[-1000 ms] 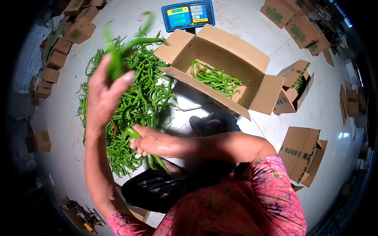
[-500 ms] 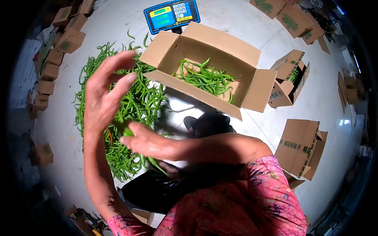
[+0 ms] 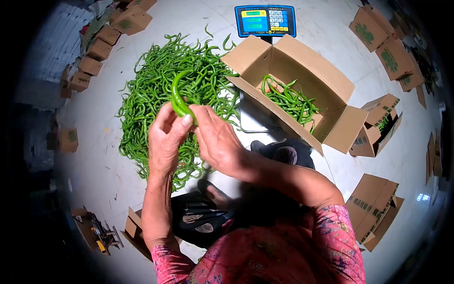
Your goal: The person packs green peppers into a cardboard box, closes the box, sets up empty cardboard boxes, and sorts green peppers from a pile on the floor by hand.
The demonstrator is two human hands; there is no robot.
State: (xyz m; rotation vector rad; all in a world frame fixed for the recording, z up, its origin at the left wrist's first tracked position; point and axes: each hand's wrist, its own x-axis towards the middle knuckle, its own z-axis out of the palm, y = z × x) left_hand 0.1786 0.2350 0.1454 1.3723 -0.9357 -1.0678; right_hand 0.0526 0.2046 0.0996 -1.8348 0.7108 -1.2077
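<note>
A curved, glossy green chili pepper points upward from between my hands, over the pile. My left hand pinches it, thumb laid along its lower part. Beside it my right hand closes around the lower end; its fingertips are partly hidden. Beneath and beyond both hands spreads a big pile of green chili peppers on the floor. To the right, an open cardboard box tilts in view and holds a small heap of green peppers with a bit of red among them.
The box rests on a scale platform, and its blue display stands behind. At right are another open carton with peppers inside and a printed carton. More boxes line the upper left, and others the upper right.
My left hand, earlier raised with fingers spread, has come down to the pepper. My right hand has moved up beside it. The whole view has shifted, placing the box and scale further right.
</note>
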